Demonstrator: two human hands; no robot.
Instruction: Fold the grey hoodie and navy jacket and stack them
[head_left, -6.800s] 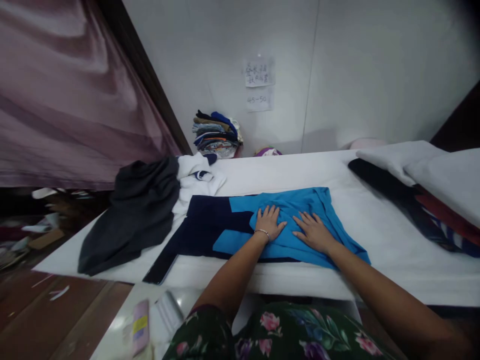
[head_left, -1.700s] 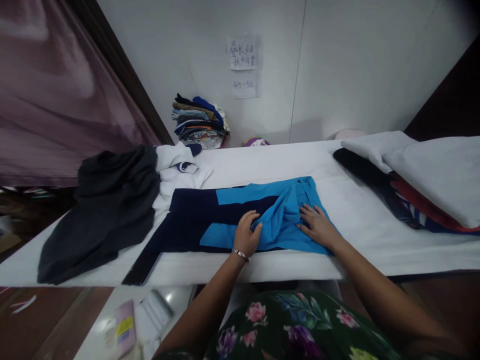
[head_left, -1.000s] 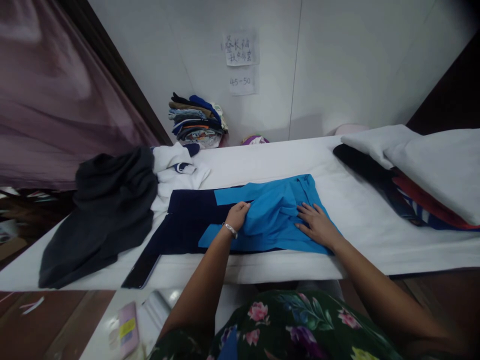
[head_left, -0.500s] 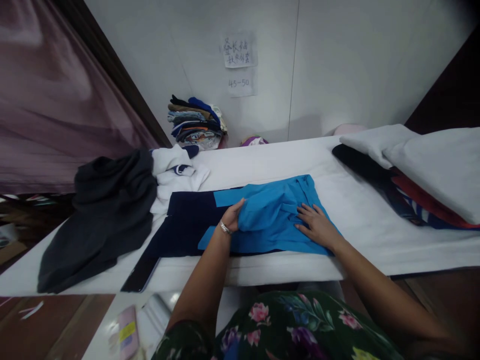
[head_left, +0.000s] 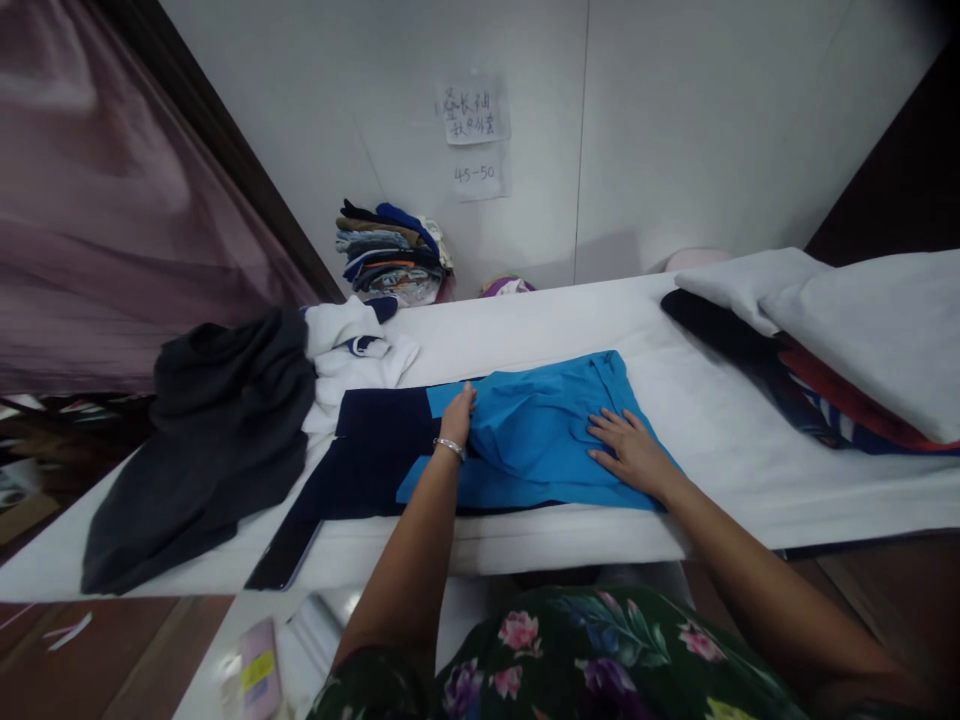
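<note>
The fingers of our right hand (head_left: 628, 452) lie spread and flat, pressing into the bright blue cloth with no pinch. The fingers of our left hand (head_left: 459, 420) stand close together, their tips resting at the edge of the blue fold; they seem to press rather than grip, though the angle hides the fingertips' underside. (A flat, open hand is kinder to this cloth than a pinch, which would drag a crease into it.) Beneath both hands, the navy-and-blue colour-blocked long-sleeved garment (head_left: 540, 440) lies on the white padded table (head_left: 525, 330), its blue part folded over and its navy sleeve (head_left: 292, 530) reaching towards the near edge. Good work here means pressing outward from the fold, with even weight from both palms, so the layers lie smooth. A silver bracelet (head_left: 448, 447) circles our left wrist. Further out, a charcoal garment (head_left: 217, 440) and a white garment (head_left: 352, 345) lie to the left, a folded stack of clothes (head_left: 390, 265) sits against the wall, and a white-covered pile (head_left: 840, 330) rests on the right.
</note>
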